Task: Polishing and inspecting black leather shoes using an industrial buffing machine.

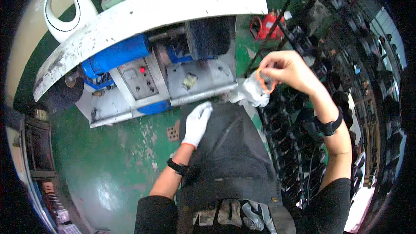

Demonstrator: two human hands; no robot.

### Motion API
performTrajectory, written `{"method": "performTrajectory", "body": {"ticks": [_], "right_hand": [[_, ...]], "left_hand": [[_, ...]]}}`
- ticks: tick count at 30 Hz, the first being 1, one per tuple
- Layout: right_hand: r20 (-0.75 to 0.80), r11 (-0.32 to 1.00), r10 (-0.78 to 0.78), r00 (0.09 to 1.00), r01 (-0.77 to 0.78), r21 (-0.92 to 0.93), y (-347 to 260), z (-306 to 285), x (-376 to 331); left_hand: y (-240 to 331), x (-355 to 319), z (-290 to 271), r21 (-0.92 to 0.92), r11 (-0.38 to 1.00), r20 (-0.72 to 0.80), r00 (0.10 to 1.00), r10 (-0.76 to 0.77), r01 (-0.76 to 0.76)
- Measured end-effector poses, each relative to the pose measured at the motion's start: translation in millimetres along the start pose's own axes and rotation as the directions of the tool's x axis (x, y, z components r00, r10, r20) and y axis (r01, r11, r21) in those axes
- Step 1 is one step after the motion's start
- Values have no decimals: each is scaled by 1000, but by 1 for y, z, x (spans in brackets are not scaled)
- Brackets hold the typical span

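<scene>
My right hand [284, 70], bare, pinches the orange cuff of a white work glove [252, 92]. The glove hangs from the fingers to the left and below, its own fingers dangling loosely. A second white glove with an orange cuff covers my left hand [197, 123], which rests low in front of the dark apron [227, 147]. The gloved fingers are curled together, and nothing shows in them.
Ahead stands a white machine bench [186, 6] with a blue motor [119, 56] and a control panel [141, 82]. Racks of dark round parts [299, 147] line the right side. A red fire extinguisher [271, 24] stands behind. One holed brick [173, 133] lies on the green floor.
</scene>
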State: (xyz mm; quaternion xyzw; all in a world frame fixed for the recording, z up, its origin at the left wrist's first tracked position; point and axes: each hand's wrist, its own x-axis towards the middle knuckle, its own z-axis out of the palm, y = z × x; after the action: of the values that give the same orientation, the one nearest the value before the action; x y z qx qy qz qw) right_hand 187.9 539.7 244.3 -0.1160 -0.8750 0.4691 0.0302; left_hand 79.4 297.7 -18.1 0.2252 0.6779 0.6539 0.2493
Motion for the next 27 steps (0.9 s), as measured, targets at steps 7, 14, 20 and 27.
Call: {"method": "performTrajectory", "body": {"ticks": [7, 14, 20, 27], "right_hand": [[258, 781, -423, 869, 494, -381, 65, 71, -29], [-32, 956, -281, 959, 277, -91, 106, 116, -72], [-126, 941, 301, 945, -273, 200, 124, 140, -130], [-75, 695, 340, 937, -196, 692, 123, 155, -124]], "left_hand": [[109, -26, 42, -96, 995, 349, 936, 45, -12], [99, -52, 56, 101, 881, 583, 690, -428, 461], [73, -77, 60, 84, 935, 263, 897, -355, 345], [115, -83, 74, 214, 967, 287, 955, 71, -137]]}}
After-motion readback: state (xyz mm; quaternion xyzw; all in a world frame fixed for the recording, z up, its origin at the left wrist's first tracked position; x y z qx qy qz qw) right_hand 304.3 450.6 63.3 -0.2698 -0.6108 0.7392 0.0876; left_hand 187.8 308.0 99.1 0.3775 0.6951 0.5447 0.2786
